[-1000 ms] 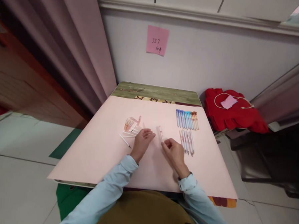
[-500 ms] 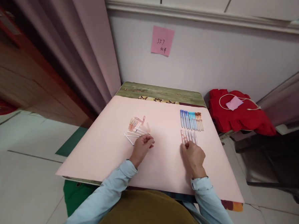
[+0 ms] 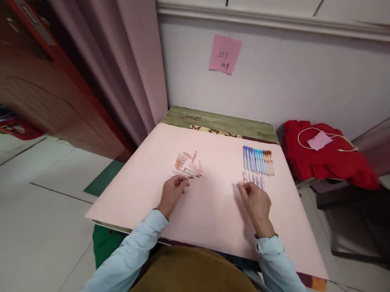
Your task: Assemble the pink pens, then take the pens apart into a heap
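Note:
My left hand (image 3: 173, 193) is over the pink sheet at the near edge of a loose pile, its fingers curled together; anything inside them is hidden. Thin white sticks with dark tips (image 3: 191, 172), resembling pen refills, lie just beyond its fingertips. Behind them are a cluster of small brownish pieces (image 3: 182, 161) and a short pink piece (image 3: 195, 155). My right hand (image 3: 255, 205) has its thumb and forefinger pinched, and I cannot make out what they hold. It partly covers a short row of pale, pinkish pen-like pieces (image 3: 254, 178). Above that row lie several pens (image 3: 258, 161) with blue, light blue and brown tops.
The pink sheet (image 3: 207, 216) covers most of a table with a green wood-patterned far edge (image 3: 222, 121). A pink note (image 3: 225, 54) is stuck to the wall. To the right, a red cloth (image 3: 328, 161) bears a white cable and a pink paper. A curtain (image 3: 134, 51) hangs at left.
My left hand has moved left and back from the tips of the white sticks to the pile's near-left side. My right hand has shifted slightly left relative to the short row. The view has turned slightly.

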{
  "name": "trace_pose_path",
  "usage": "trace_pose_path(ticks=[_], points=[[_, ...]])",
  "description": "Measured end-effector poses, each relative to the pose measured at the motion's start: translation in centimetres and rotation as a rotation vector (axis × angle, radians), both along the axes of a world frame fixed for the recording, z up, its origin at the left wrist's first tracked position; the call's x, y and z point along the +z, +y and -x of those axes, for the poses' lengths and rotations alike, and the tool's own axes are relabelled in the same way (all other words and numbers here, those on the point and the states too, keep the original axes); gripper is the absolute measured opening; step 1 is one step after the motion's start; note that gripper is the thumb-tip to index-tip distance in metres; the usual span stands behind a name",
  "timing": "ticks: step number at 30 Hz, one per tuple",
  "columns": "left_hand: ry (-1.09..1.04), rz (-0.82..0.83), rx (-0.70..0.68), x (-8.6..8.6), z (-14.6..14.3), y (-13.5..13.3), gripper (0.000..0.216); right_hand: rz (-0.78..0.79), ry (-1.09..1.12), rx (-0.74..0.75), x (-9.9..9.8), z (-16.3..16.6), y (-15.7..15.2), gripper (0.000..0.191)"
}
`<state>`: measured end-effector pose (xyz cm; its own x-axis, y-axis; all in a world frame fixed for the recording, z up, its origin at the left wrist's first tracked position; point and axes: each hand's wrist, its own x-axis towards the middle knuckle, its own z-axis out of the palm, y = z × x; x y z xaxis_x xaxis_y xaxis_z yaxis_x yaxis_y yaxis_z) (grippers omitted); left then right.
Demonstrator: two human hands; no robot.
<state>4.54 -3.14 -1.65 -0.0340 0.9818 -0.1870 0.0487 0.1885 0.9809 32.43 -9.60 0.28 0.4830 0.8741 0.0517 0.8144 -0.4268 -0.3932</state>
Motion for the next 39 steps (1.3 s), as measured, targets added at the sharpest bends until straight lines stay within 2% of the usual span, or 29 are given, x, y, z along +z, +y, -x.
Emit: trace_pose_path(ticks=[5,9,12,18,24,30,35,37,39], points=[[0.034,-0.080,0.142,-0.4,3.3,1.8,0.024,-0.104,0.153,0.243,-0.5,3.1,2.9,0.030],[0.070,-0.093,0.205,-0.7,4.7,2.0,0.025,-0.169,0.153,0.476,-0.7,6.6,6.0,0.021],[0.066,-0.067,0.232,-1.1,5.1,1.7,0.025,-0.169,0.023,0.690,-0.4,9.4,8.8,0.025],[0.075,-0.050,0.236,-1.7,5.5,1.1,0.023,0.083,-0.411,1.001,0.4,13.0,14.3,0.032],[0.091,-0.047,0.244,-1.9,6.7,0.9,0.026,0.089,-0.496,1.220,0.4,13.5,16.3,0.030],[0.096,-0.049,0.218,-2.0,6.4,1.5,0.025,0.081,-0.525,1.355,0.1,13.7,17.2,0.028],[0.123,-0.095,0.186,-1.4,6.0,2.9,0.024,0.022,-0.500,1.439,0.1,13.1,17.0,0.026],[0.134,-0.112,0.189,-1.0,6.0,3.6,0.022,-0.068,-0.402,1.346,0.0,12.4,16.1,0.026],[0.147,-0.110,0.188,-0.9,6.0,4.3,0.020,-0.192,-0.251,1.174,-0.3,11.8,14.9,0.028]])
